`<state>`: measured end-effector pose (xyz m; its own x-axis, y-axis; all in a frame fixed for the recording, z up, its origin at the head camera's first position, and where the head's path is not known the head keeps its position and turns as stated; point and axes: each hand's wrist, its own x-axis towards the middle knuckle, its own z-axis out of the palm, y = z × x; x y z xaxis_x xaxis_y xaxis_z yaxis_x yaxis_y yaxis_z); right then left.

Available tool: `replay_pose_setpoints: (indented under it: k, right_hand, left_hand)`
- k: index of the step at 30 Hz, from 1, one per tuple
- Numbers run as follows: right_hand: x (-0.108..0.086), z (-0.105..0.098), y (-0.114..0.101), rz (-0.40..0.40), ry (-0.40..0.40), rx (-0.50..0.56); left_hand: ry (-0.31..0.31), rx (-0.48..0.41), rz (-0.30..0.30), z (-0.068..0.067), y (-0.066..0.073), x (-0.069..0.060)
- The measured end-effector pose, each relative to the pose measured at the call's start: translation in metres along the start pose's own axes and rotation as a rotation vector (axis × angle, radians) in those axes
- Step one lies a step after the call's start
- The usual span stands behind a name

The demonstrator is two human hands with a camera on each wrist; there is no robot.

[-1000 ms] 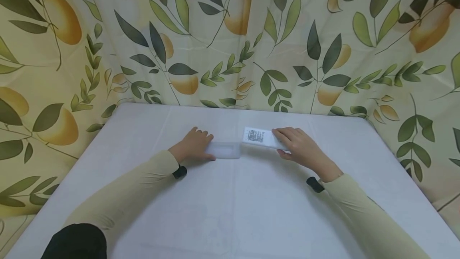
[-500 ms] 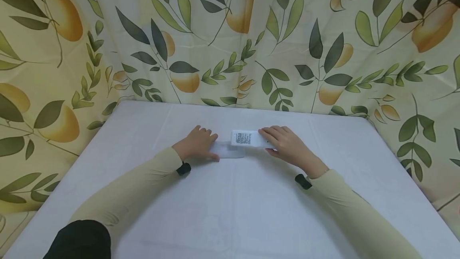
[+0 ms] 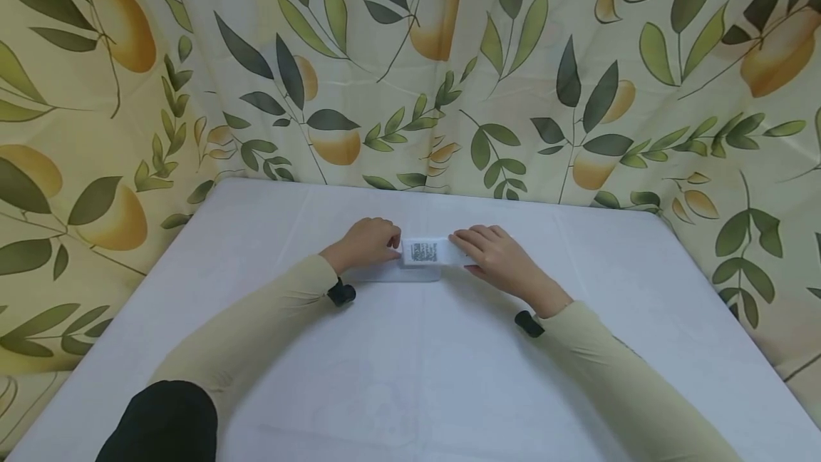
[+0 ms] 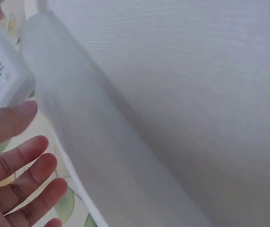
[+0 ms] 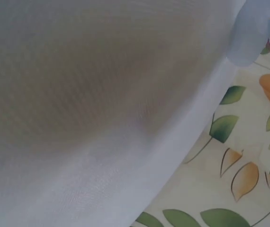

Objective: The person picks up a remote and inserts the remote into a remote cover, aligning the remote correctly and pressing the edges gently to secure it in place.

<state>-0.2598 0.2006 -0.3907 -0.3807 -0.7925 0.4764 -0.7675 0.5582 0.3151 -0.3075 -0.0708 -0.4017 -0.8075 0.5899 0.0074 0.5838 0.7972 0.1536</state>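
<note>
The person's right hand (image 3: 503, 260) grips the right end of a white box (image 3: 452, 253), fingers laid over its far side and top, thumb on the near side. A printed label (image 3: 423, 252) faces up on the left part of the box. The left hand (image 3: 365, 241) is at the box's left end; in the left wrist view its fingers (image 4: 31, 175) are spread apart and clasp nothing, with the thumb (image 4: 19, 118) right by the box's corner, though whether it touches cannot be told. The box is over a pale, see-through tray (image 3: 398, 275) on the white table (image 3: 417, 376), near the table's far edge, and a strip of the tray shows along the near side of the box. Whether the box rests on the tray or is held just above it is unclear. The step in hand looks like bringing box and tray together with both hands. The next move seems to call for steadying the left end while the right hand keeps its hold, so that the two line up.
</note>
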Motion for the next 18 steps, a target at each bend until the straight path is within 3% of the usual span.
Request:
replay_pose_setpoints:
  k: [11, 18]
  right_hand:
    - [-0.0006, 0.0022, -0.0038, 0.008, -0.036, -0.002]
    - [-0.0029, 0.0009, -0.0057, 0.014, -0.058, 0.011]
  left_hand:
    - [0.032, -0.004, 0.046, 0.0054, 0.0067, 0.0085]
    - [0.044, -0.102, -0.034, 0.0004, 0.0099, 0.0045]
